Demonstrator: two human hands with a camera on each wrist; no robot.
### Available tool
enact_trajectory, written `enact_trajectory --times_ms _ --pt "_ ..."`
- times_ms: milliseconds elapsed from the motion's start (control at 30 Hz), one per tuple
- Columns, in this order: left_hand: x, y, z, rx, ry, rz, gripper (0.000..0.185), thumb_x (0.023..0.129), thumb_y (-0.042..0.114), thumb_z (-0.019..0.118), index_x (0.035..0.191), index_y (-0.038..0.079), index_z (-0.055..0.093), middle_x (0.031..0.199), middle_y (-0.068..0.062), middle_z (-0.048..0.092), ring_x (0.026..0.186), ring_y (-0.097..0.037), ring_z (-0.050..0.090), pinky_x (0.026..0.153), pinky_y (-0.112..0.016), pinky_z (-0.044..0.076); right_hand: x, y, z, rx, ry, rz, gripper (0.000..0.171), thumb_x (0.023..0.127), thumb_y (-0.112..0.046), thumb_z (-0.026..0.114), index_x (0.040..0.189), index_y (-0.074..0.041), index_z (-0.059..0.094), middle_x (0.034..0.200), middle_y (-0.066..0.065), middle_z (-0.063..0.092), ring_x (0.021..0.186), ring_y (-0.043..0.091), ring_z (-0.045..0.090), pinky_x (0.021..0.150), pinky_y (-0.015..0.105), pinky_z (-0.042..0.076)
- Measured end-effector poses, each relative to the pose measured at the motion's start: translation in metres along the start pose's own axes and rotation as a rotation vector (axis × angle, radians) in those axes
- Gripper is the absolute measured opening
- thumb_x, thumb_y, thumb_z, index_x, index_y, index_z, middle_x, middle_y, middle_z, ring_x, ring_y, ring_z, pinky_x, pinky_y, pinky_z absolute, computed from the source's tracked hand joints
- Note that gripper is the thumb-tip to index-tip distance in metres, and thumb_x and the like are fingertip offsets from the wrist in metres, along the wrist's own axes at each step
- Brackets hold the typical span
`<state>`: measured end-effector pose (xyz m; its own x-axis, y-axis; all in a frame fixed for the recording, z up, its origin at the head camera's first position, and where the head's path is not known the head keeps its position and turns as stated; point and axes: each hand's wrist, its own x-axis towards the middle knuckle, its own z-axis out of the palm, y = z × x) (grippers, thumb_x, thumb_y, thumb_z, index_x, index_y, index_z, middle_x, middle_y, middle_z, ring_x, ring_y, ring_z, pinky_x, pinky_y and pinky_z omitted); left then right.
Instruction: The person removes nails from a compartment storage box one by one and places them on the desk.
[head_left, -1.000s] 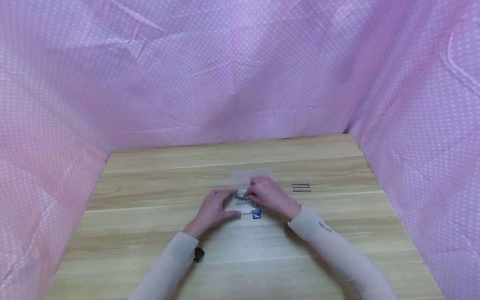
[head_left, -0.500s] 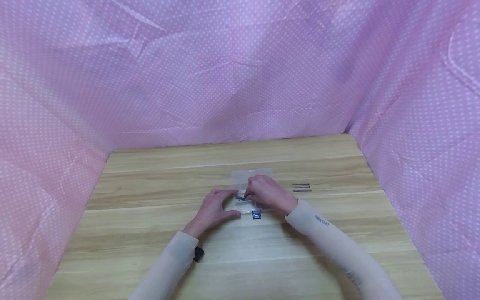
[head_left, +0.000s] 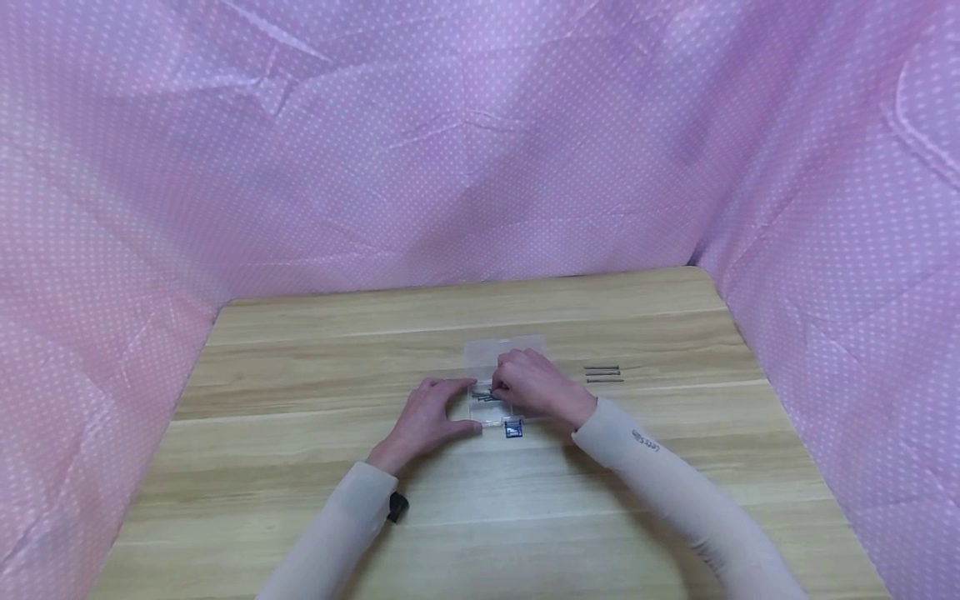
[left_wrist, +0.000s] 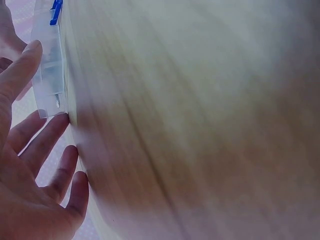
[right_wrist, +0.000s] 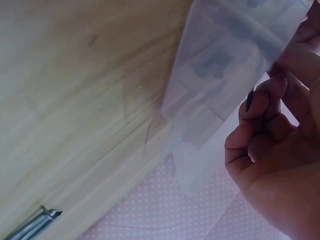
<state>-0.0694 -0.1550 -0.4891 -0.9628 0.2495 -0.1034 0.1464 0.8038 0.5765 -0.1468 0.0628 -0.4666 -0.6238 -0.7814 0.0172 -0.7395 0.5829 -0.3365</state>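
A clear plastic box (head_left: pixel 489 414) lies on the table with its lid (head_left: pixel 483 353) folded open toward the back. My left hand (head_left: pixel 429 419) grips its left end, thumb at the front corner and forefinger at the back corner. Several nails (head_left: pixel 483 397) lie in the left compartment. My right hand (head_left: pixel 536 385) reaches over the box with curled fingers and pinches a nail, whose dark end (right_wrist: pixel 250 100) pokes out between the fingers in the right wrist view. The hand covers the right part of the box. A blue latch (head_left: pixel 513 428) sits at the front edge.
To the right of the box, three nails (head_left: pixel 603 374) lie side by side on the wooden table (head_left: pixel 480 517). Pink dotted cloth (head_left: pixel 465 150) hangs behind the table and along both sides.
My right hand has shifted slightly left over the box since a second ago, and the nails in the left compartment lie a little differently. My left hand keeps its place.
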Motion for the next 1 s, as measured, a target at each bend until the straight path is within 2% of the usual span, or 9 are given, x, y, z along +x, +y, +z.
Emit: enact_trajectory --times_ms 167,333,500,667,1000 --pt "0.001 0.000 0.001 -0.011 -0.007 -0.005 0.077 0.080 0.048 0.088 0.146 0.019 0.060 0.143 -0.005 0.062 0.130 -0.031 0.050 0.111 -0.053 0.039 -0.006 0.002 0.000 0.014 0.010 -0.006 0.006 0.094 -0.017 0.076 0.094 -0.014 0.081 0.081 -0.006 0.065 0.072 0.009 0.055 0.072 0.028 0.050" --pt "0.001 0.000 0.002 -0.008 -0.013 -0.014 0.078 0.080 0.049 0.087 0.147 0.020 0.059 0.144 -0.005 0.062 0.131 -0.031 0.049 0.111 -0.054 0.038 -0.011 0.004 0.001 0.064 0.010 0.008 0.008 0.094 -0.018 0.075 0.099 -0.014 0.081 0.090 -0.005 0.068 0.081 0.010 0.059 0.081 0.031 0.052" --pt "0.000 0.000 0.002 -0.012 -0.015 -0.022 0.077 0.080 0.048 0.088 0.147 0.020 0.059 0.143 -0.005 0.062 0.130 -0.031 0.049 0.110 -0.054 0.039 -0.015 0.005 0.000 0.082 0.019 0.010 0.011 0.096 -0.020 0.074 0.103 -0.015 0.080 0.095 -0.005 0.069 0.085 0.010 0.060 0.083 0.031 0.052" --pt "-0.001 0.001 0.000 -0.020 -0.019 -0.027 0.077 0.080 0.047 0.088 0.147 0.020 0.060 0.143 -0.005 0.062 0.130 -0.030 0.049 0.110 -0.053 0.039 -0.021 0.004 -0.006 0.075 0.063 -0.013 0.009 0.095 -0.020 0.075 0.101 -0.014 0.080 0.094 -0.004 0.068 0.087 0.012 0.061 0.086 0.034 0.053" --pt "0.000 0.002 -0.002 -0.011 -0.010 -0.032 0.077 0.079 0.046 0.088 0.146 0.021 0.060 0.142 -0.007 0.063 0.129 -0.031 0.050 0.109 -0.053 0.040 -0.037 0.005 -0.017 0.096 0.154 0.020 0.007 0.092 -0.018 0.079 0.099 -0.015 0.079 0.091 -0.005 0.065 0.083 0.012 0.057 0.079 0.031 0.052"
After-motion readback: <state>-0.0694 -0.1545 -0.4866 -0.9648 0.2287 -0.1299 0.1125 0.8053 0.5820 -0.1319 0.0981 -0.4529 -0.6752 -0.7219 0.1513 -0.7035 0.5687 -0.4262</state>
